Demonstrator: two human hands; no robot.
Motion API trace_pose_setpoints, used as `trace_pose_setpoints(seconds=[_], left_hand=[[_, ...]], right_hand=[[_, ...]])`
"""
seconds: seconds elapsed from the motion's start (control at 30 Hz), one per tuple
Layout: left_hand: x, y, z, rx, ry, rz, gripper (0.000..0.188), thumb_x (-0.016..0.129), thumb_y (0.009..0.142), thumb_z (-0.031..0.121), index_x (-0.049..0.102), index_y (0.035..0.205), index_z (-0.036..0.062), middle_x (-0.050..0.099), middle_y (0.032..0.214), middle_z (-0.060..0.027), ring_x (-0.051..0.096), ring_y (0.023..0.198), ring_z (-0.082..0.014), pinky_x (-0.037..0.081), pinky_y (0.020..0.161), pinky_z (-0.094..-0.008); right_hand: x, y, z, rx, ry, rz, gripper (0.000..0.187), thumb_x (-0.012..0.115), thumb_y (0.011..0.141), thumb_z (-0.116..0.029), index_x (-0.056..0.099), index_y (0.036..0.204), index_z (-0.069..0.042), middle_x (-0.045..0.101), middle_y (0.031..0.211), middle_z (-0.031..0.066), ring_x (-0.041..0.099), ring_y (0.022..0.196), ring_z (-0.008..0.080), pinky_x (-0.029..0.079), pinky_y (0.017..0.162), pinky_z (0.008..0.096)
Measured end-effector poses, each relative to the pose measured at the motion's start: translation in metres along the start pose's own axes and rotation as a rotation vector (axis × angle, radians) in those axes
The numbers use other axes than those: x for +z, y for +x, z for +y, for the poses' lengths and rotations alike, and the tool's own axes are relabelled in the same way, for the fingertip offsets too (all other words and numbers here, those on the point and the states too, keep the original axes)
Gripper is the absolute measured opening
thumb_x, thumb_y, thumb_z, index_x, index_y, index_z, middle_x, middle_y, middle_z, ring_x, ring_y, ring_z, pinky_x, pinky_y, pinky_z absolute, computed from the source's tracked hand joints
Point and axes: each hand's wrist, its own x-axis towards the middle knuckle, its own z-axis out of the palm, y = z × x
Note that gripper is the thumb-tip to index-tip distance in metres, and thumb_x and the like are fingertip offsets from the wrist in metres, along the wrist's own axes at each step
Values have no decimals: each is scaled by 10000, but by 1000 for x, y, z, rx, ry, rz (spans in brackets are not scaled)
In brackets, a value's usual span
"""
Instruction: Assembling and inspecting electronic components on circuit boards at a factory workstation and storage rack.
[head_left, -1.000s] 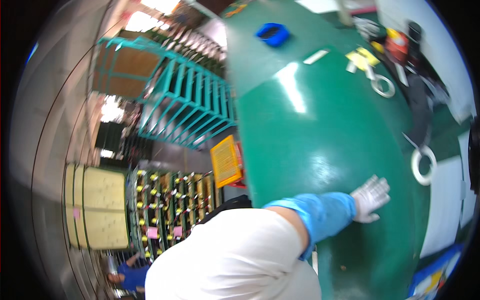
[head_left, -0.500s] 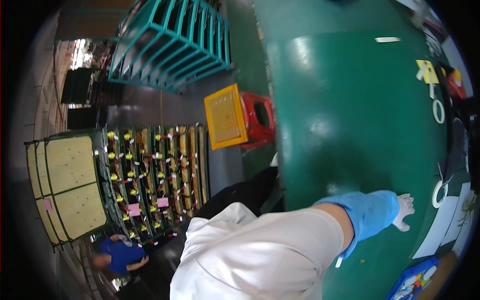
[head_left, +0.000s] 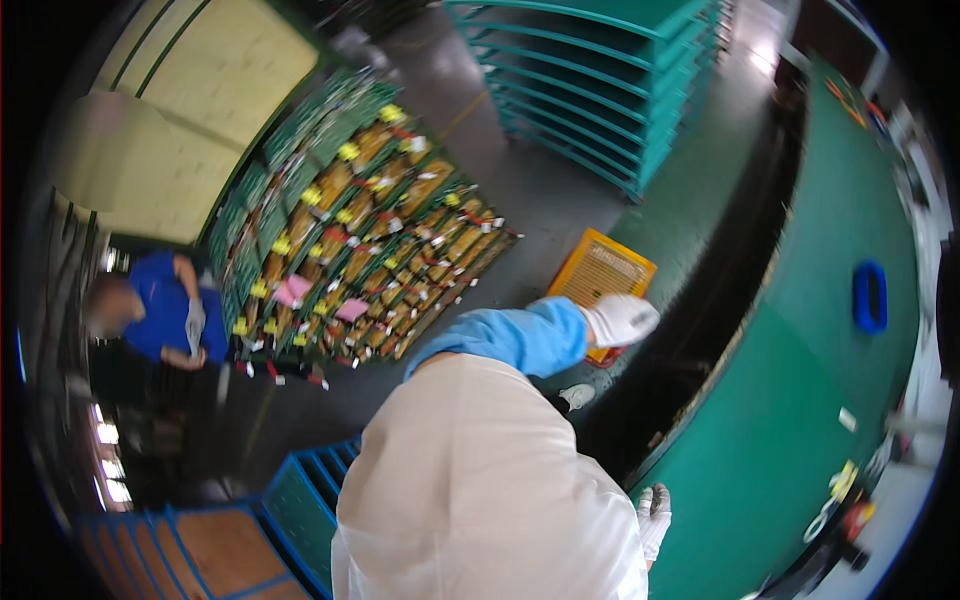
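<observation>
The person has turned away from the green table [head_left: 800, 420]; half a second ago the gloved hand lay flat on its top. Now the left hand [head_left: 620, 320], in a white glove with a blue sleeve, is curled into a loose fist just above the yellow crate [head_left: 600, 270] on the floor beside the table; whether it grips anything I cannot tell. The right hand [head_left: 654, 515] hangs with fingers spread at the table's edge. Another person in blue [head_left: 165, 310] stands beyond the loaded rack [head_left: 360, 230].
</observation>
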Motion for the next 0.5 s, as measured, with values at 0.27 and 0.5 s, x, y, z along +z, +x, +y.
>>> trace_pose_setpoints(seconds=[0.27,0.5], left_hand=[[-107,-210,-62,-613,-42,796,282,543,920,273,649,1026,34,674,993,-169,638,930,-362,501,793,-412],[-77,-293,-44,-664,-108,542,288,541,920,282,649,1035,41,681,926,-188,658,868,-350,506,753,-408]], right_hand=[[9,57,-55,-235,-202,-262,348,549,959,-126,510,1235,82,629,1133,185,612,1036,221,468,939,320],[40,-6,-138,-287,-144,-317,325,574,956,-152,544,1197,64,657,1052,135,614,947,184,472,882,296]])
